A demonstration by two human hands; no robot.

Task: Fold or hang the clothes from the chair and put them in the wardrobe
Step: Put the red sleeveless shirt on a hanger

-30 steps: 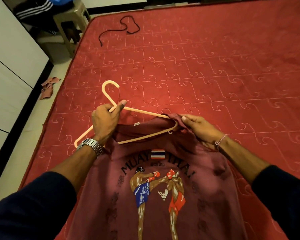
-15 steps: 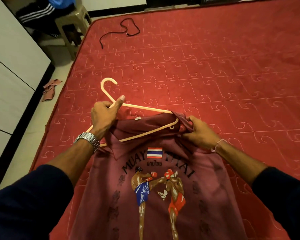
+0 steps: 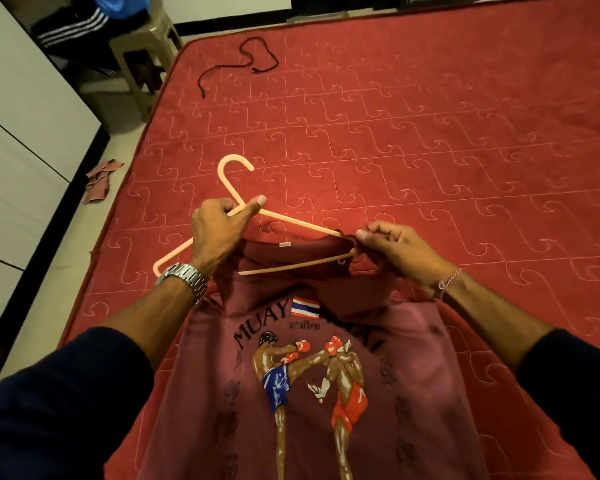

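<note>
A maroon T-shirt [image 3: 319, 403] printed with two boxers lies on the red mattress [image 3: 413, 140] in front of me. A pale plastic hanger [image 3: 288, 225] sits partly inside its neck opening, hook pointing away to the left. My left hand [image 3: 219, 233] grips the hanger at its neck, where the hook meets the arms. My right hand [image 3: 395, 252] pinches the shirt's collar over the hanger's right end. The hanger's left end sticks out past my left wrist, outside the fabric.
A black cord [image 3: 243, 65] lies on the mattress far ahead. A plastic chair [image 3: 142, 46] with dark striped clothes [image 3: 73, 26] stands at the upper left. White wardrobe doors [image 3: 18, 140] run along the left, with a crumpled reddish cloth [image 3: 101, 180] on the floor.
My right hand has shifted its hold on the collar and pulled it over the hanger's right end. My left hand keeps gripping the hanger's neck.
</note>
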